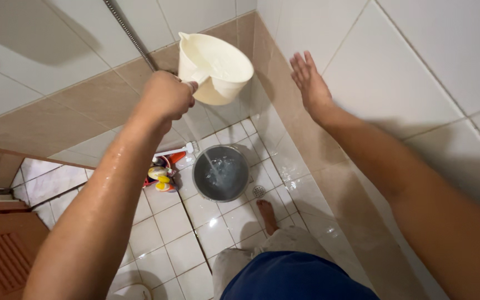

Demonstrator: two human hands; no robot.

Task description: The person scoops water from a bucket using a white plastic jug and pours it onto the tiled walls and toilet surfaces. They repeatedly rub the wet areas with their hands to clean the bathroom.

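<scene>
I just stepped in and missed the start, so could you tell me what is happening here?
A person stands in a tiled bathroom corner. The left hand holds a cream plastic dipper up by its handle, tilted, and a thin stream of water falls into the grey bucket on the floor. The right hand is open, flat near the wall tiles.

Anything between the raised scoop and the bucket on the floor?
Head view: only a thin stream of water falls from the cream scoop, held in the left hand, down into the grey bucket; nothing solid in between.
</scene>
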